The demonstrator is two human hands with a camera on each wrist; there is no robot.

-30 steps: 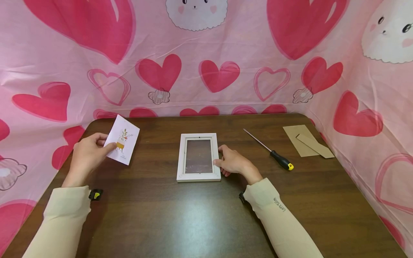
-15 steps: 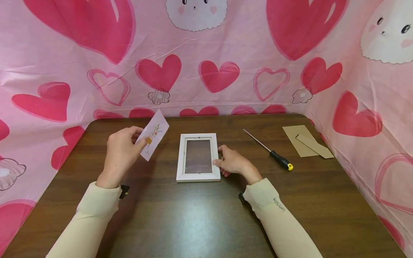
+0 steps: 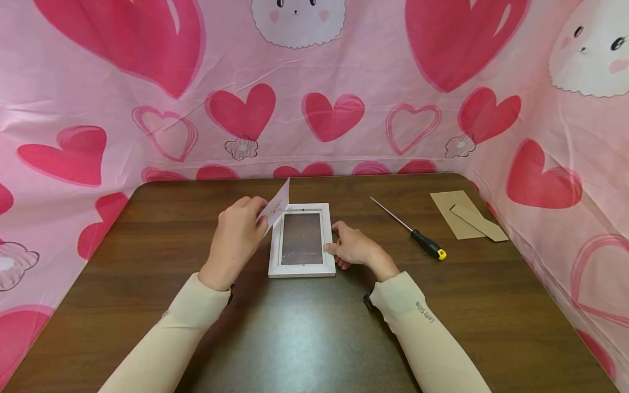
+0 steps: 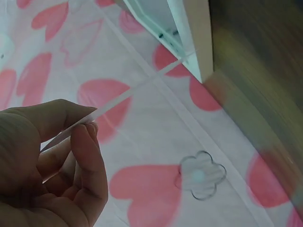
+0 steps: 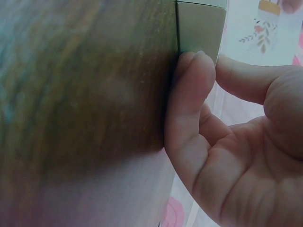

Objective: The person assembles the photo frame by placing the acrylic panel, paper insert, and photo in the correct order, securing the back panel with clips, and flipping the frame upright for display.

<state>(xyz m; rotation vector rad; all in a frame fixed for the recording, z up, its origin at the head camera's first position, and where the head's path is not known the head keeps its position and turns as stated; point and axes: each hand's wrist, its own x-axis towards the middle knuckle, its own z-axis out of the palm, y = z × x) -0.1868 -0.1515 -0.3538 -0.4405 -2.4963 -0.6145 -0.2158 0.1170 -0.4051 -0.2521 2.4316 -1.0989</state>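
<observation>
A white picture frame lies flat on the table with its dark pane showing. Between thumb and fingers, my left hand pinches a white card with a flower print, held tilted above the frame's left side. From the left wrist the card appears nearly edge-on, its far end by the frame's corner. My right hand holds the frame's right edge, thumb on top; in the right wrist view a curled finger touches the frame's side.
Right of the frame lies a screwdriver with a black and yellow handle. A brown backing board sits farther right, with a narrow brown strip across it. Pink heart-printed cloth stands behind the wooden table.
My left hand has carried the card rightward from the table's left side to over the frame's left edge, turning it steeper. The right hand and frame have stayed put.
</observation>
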